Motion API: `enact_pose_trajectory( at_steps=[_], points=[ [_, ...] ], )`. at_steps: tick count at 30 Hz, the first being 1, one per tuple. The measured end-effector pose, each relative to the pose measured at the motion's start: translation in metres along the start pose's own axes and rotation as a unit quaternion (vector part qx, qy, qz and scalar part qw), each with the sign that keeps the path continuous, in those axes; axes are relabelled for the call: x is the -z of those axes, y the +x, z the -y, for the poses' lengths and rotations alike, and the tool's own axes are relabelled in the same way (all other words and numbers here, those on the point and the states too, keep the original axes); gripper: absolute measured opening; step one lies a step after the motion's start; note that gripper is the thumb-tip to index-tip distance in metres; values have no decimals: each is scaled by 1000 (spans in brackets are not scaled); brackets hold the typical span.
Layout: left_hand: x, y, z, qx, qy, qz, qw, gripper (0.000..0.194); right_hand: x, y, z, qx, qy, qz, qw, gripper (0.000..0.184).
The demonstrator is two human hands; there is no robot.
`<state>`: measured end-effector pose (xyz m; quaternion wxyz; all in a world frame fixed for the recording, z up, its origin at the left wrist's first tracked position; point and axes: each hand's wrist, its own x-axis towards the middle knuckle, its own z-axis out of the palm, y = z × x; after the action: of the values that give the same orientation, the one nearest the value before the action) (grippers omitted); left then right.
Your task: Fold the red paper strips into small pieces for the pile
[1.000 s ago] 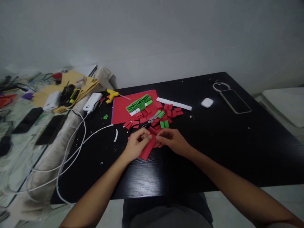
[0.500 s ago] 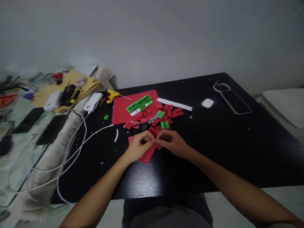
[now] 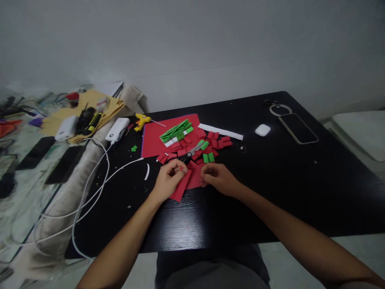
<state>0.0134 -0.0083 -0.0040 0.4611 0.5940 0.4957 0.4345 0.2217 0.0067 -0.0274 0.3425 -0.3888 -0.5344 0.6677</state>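
Note:
My left hand [image 3: 171,180] pinches a red paper strip [image 3: 181,187], which hangs slanting down toward me. Apart from it, my right hand [image 3: 219,178] has curled fingers, thumb close to the fingertips; whatever they hold, if anything, I cannot make out. Between the hands a flat red paper piece [image 3: 194,176] lies on the black table [image 3: 240,216]. Just beyond are scissors [image 3: 191,153] with black handles, partly hidden by my left hand. Around them are many small folded red papers [image 3: 215,140] and a few green ones [image 3: 208,157].
Behind lie a large red sheet [image 3: 152,138], green folded papers [image 3: 177,130], a white strip [image 3: 221,131] and a yellow glue gun [image 3: 141,121]. A white cable [image 3: 106,176] crosses the left side from a power bank [image 3: 118,129]. To the right are a white case [image 3: 262,130] and a phone [image 3: 298,128].
My hands met at the red strip half a second ago and have now come apart. The left hand moved left and slightly away from me with the strip, uncovering the flat red paper between them.

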Motion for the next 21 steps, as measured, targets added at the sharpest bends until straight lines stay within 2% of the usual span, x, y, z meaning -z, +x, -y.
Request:
enact_pose_trajectory(
  at_steps=[3,8,21],
  points=[
    [0,1,0,7,-2,-8,1000,26,0,0,0,2,18,-6,1000,14],
    [-11,-4,1,25,-22,43,999,28,-5,-4,3,14,37,18,999,27],
    [-17,-8,7,42,-22,105,993,24,-8,-7,6,15,-10,15,1000,9]
  ],
)
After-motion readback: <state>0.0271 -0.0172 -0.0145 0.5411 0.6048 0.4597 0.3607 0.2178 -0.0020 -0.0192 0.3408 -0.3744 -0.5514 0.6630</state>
